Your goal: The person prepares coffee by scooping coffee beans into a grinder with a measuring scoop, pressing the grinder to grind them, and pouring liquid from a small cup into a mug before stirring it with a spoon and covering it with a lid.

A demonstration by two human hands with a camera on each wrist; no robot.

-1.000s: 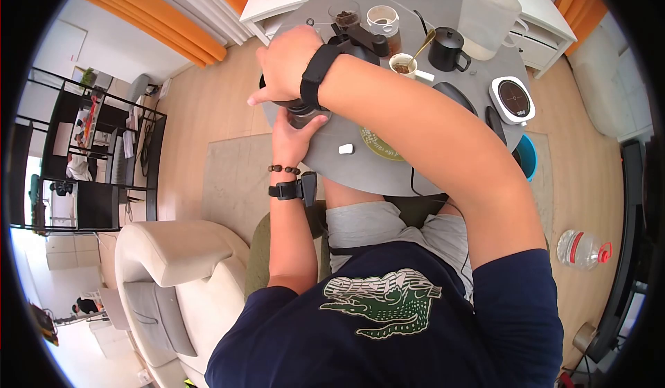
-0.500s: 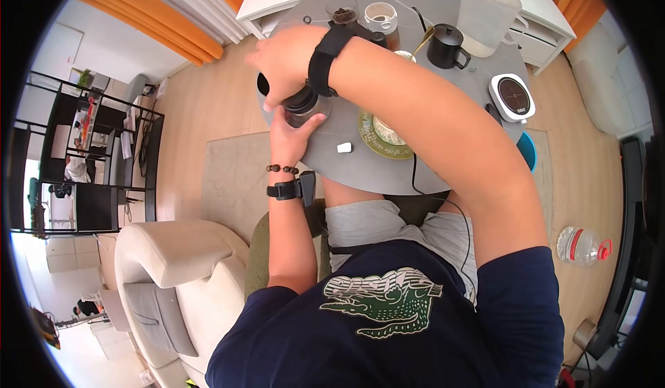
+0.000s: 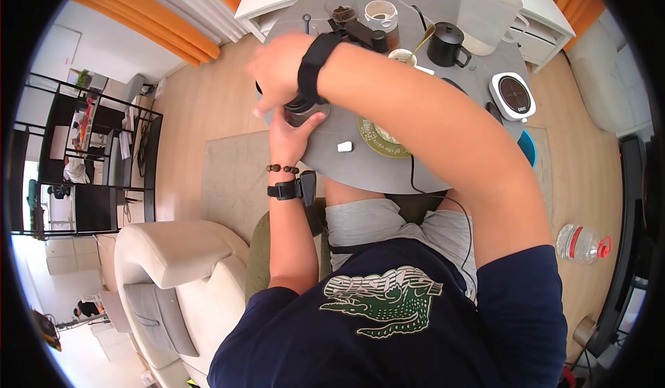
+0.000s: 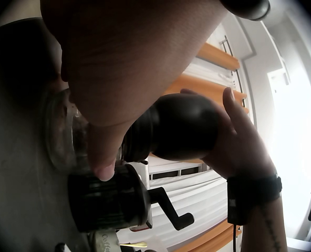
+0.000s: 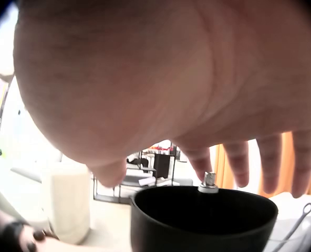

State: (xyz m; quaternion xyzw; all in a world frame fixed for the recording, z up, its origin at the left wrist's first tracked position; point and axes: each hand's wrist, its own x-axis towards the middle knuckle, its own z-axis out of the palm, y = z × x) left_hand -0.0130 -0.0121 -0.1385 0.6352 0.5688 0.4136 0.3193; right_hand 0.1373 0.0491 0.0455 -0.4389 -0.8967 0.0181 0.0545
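At the table's left side, my left hand (image 3: 289, 138) grips a clear glass jar (image 3: 302, 118); its thumb and fingers go round the glass. Above the jar stands a black rounded body (image 4: 184, 126). Over that body is my right hand (image 3: 280, 66), its fingers spread and nearly straight in the right wrist view, beyond the rim of the black cup-shaped top (image 5: 197, 236). A small metal stub (image 5: 209, 181) shows at this rim. The left wrist view has the right palm (image 4: 239, 147) close to the black end; whether it touches is unclear.
Beside the jar stands a black cylinder with a crank (image 4: 108, 197). A glass of dark bits (image 3: 341, 10), a cup (image 3: 381, 15), a black pot (image 3: 445, 45), a clear pitcher (image 3: 488, 14), a green plate (image 3: 384, 145) and a white scale (image 3: 512, 97) are on the table.
My right hand has turned back and forth above the jar, its wrist shifting right and then back left. My left hand has stayed on the jar.
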